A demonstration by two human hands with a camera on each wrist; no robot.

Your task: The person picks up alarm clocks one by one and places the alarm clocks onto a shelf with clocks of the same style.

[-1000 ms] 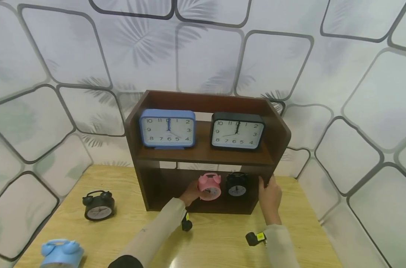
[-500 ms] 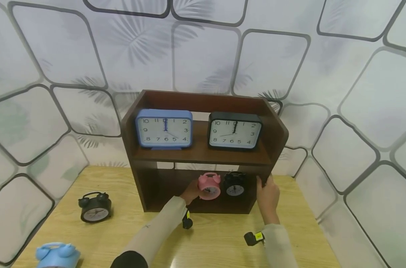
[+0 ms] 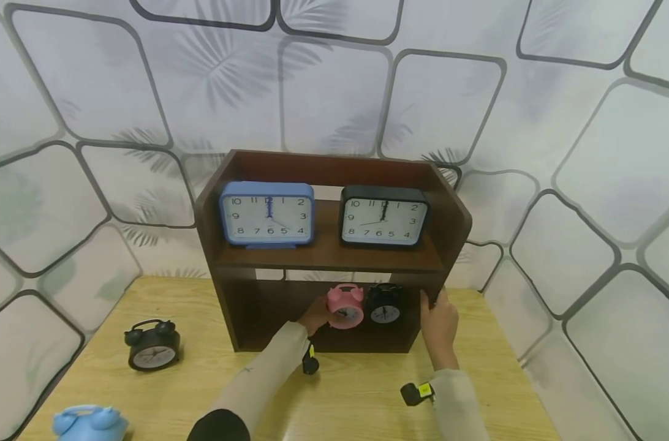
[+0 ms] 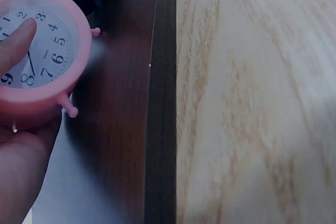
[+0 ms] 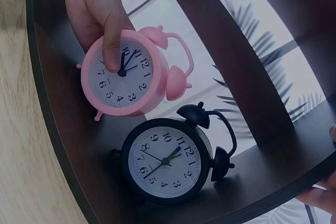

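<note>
Pink alarm clock (image 3: 345, 308) gripped by the left hand (image 3: 314, 316) in the lower compartment

At the far left of the head view, a light-blue alarm clock (image 3: 90, 424) sits partly cut off by the lower edge of the picture, on a pale wood-grained table (image 3: 356, 392). Beyond it stands a black alarm clock (image 3: 154, 347) with two bells and an arched handle.

Next comes the dark brown shelf (image 3: 329, 261). On its upper level, a blue rectangular clock (image 3: 268, 214) is on the left and a black rectangular clock (image 3: 384, 216) on the right, well apart.

Below them, the left hand reaches in from the left, its thumb laid over the pink clock's dial and its fingers curled behind the case. That clock is round and glossy, with two domed bells, a looped handle, short peg feet and a white dial with dark numerals and hands. Whether its feet touch the board is hard to tell.

Just beside it, to the right, is a second black clock (image 5: 165, 161) of the same twin-bell shape, dial facing out. Farthest right, the right hand (image 3: 440, 318) grips the shelf's side panel, thumb on the inner side and fingers wrapped round the outside.
</note>
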